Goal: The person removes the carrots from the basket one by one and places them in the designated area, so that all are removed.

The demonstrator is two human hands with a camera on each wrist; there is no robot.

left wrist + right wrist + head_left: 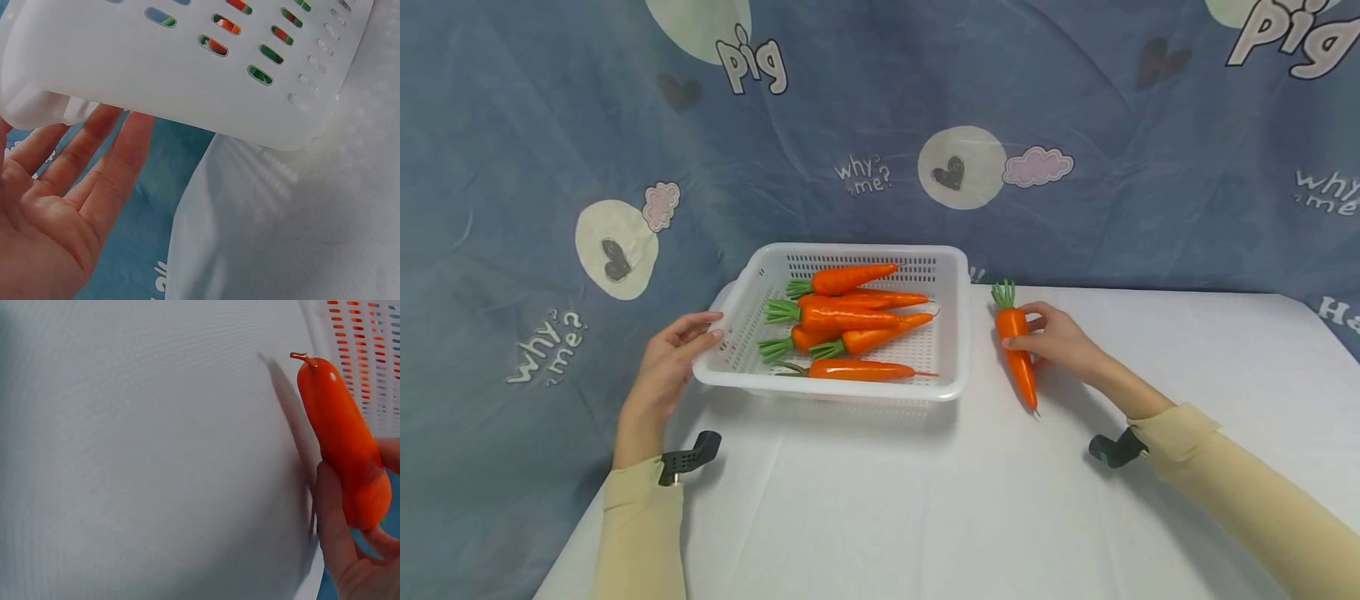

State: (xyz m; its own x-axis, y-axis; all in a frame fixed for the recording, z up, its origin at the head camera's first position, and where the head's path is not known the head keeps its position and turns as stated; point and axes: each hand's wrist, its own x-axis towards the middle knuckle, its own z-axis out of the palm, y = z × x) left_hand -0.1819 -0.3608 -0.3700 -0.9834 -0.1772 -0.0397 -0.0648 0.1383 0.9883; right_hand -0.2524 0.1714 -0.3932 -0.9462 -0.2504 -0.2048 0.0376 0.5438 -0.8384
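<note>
A white plastic basket (961, 333) with slotted walls holds several orange carrots (850, 320) with green tops. At its left end, my left hand (662, 367) holds the rim, thumb over the edge. The left wrist view shows the fingers (128, 150) of that hand reaching to the basket's outer wall (156, 75); their tips are partly hidden. Right of the basket, my right hand (1060, 342) grips a single carrot (1020, 367) around its thick part, thumb on the near side. That carrot (340, 425) has its thin tip pointing toward the table's front in the head view.
A white cloth (865, 500) covers the table. Behind and left of it hangs a blue printed fabric (850, 100), close to the basket's far side. Dark wrist-camera mounts (692, 457) stick out from both sleeves.
</note>
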